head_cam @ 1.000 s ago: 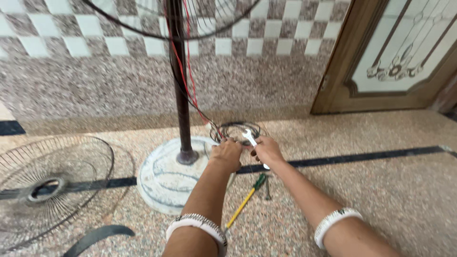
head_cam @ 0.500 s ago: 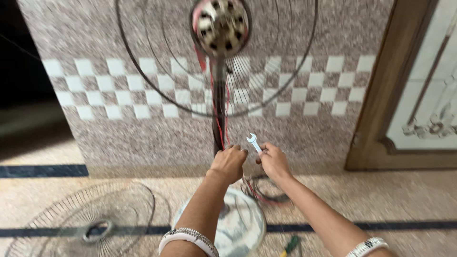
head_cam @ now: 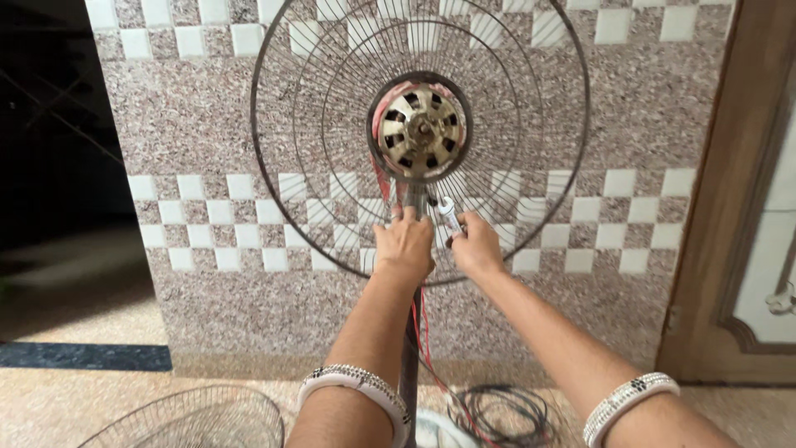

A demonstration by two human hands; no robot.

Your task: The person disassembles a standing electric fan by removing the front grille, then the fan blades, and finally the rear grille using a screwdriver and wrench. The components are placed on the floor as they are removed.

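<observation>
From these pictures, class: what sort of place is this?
Probably a home hallway or porch: a tiled wall, a wooden door, and a pedestal fan being worked on with a spanner.

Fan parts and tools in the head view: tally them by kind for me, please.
Wire fan guards: 2 (mounted, loose on the floor)
Fan motors: 1
Fan poles: 1
Spanners: 1, in the right hand
Wire coils: 1
Total: 6
</observation>
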